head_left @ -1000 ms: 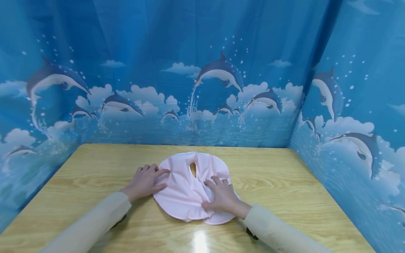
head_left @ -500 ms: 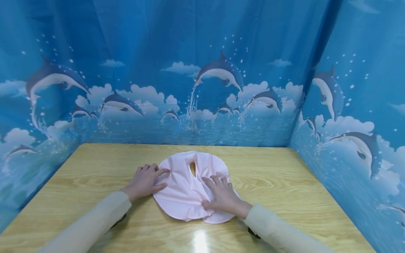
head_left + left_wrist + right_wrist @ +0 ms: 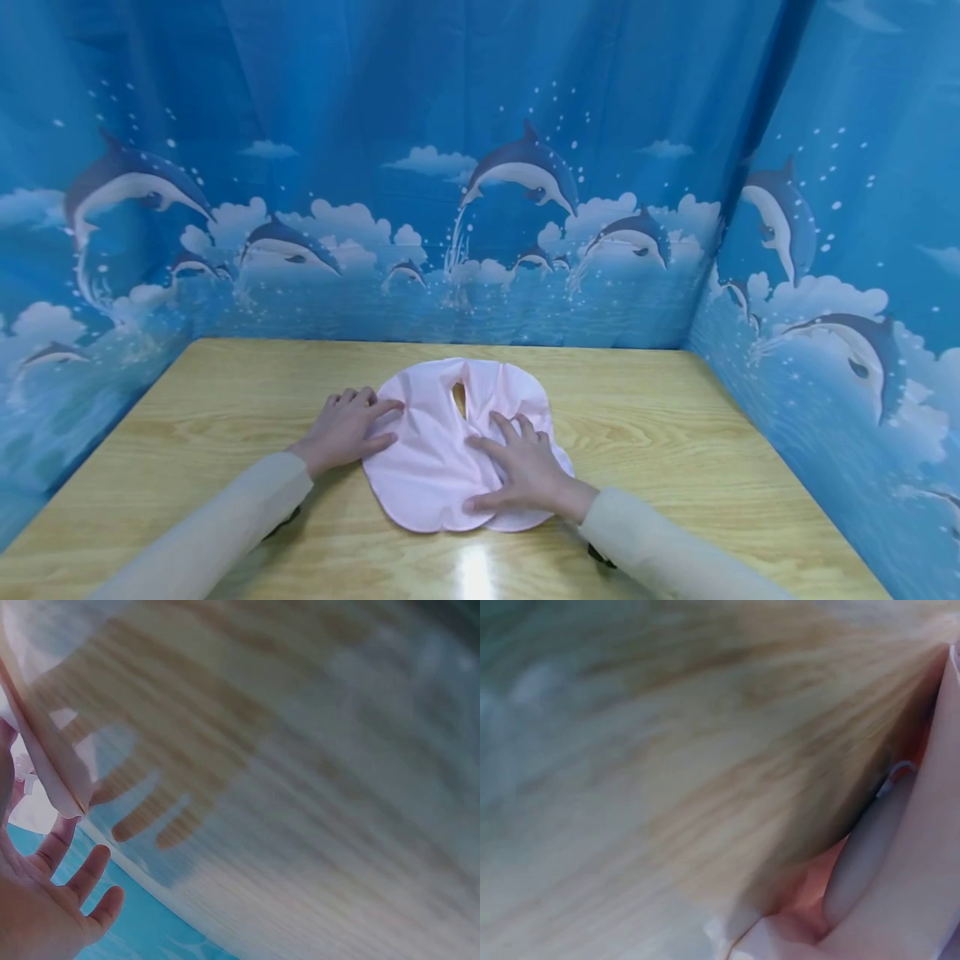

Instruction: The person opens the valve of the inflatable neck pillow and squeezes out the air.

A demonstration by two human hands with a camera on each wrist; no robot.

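A pink cloth piece (image 3: 420,492) with a scalloped edge and a slit-like hole in its upper middle lies spread on the table, lightly creased. My left hand (image 3: 345,429) rests at its left edge, thumb and index finger on the fabric. Spread across the cloth's right half is my right hand (image 3: 528,467), its thumb reaching toward the front edge. In the left wrist view the left hand (image 3: 45,907) shows relaxed, parted fingers beside a fold of the cloth (image 3: 56,772). A small white loop (image 3: 900,771) shows by the folds in the right wrist view.
The wood-grain table (image 3: 660,467) extends around the cloth on every side. Behind it and to the right hang blue curtains (image 3: 360,108) printed with dolphins. A bright light reflection (image 3: 474,575) falls on the table's near part.
My right hand has spread its fingers and its thumb has moved left and nearer. The cloth's front edge, bunched before, now lies flatter and further out. The left hand stays put.
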